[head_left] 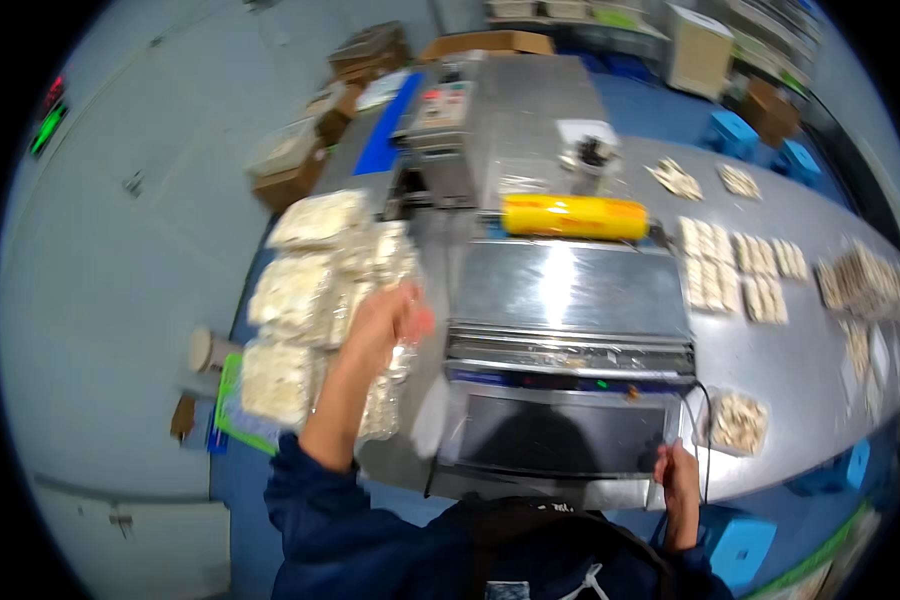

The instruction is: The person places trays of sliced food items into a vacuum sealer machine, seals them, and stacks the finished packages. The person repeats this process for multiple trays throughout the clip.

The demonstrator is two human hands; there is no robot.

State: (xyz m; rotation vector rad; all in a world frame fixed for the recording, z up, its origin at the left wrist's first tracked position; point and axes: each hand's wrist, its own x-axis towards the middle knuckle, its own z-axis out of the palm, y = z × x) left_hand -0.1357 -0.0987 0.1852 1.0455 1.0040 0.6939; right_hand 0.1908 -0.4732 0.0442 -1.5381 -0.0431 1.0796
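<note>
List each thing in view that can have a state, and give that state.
Left hand, blurred, grip unclear
Right hand, partly curled
Pale rectangular packs, clear-wrapped
Dark rectangular plate, partly shadowed
Yellow cylindrical roll, lying on its side
Small green light, lit

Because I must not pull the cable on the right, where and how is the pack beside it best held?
Probably by its far and near sides, coming from the right: the pack looks boxy, and the cable runs along its left.
</note>
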